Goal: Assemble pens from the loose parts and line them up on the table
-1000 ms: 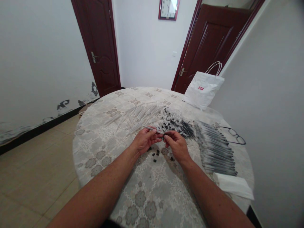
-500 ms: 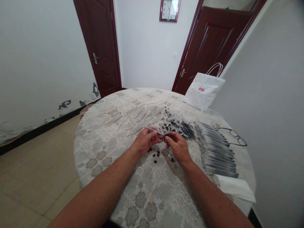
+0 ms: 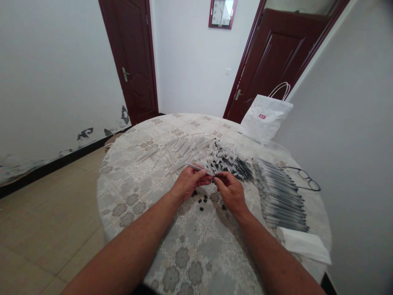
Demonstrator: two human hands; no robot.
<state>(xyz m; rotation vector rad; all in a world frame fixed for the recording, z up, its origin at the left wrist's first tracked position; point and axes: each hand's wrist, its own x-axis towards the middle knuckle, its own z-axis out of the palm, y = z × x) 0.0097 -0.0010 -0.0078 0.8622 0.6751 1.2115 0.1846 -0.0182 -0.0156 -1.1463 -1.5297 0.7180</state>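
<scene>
My left hand point(image 3: 189, 182) is closed around a thin grey pen barrel point(image 3: 196, 166) that sticks out up and to the left. My right hand point(image 3: 229, 189) pinches at the barrel's near end, fingertips meeting the left hand's; what it pinches is too small to make out. Both hands hover over a round table point(image 3: 144, 192) with a flowered cloth. Just beyond them lie a pile of pale pen barrels point(image 3: 184, 148) and a heap of black and white pen parts point(image 3: 227, 160). Small black caps point(image 3: 202, 200) are scattered under my hands.
A row of assembled pens point(image 3: 281, 192) lies to the right, with glasses point(image 3: 303, 178) beyond it. A white paper bag point(image 3: 264, 116) stands at the far right edge and folded white paper point(image 3: 305, 245) at the near right. Two dark doors and a wall clock are behind.
The view has drifted slightly; my hands stay together on the pen barrel with almost no movement.
</scene>
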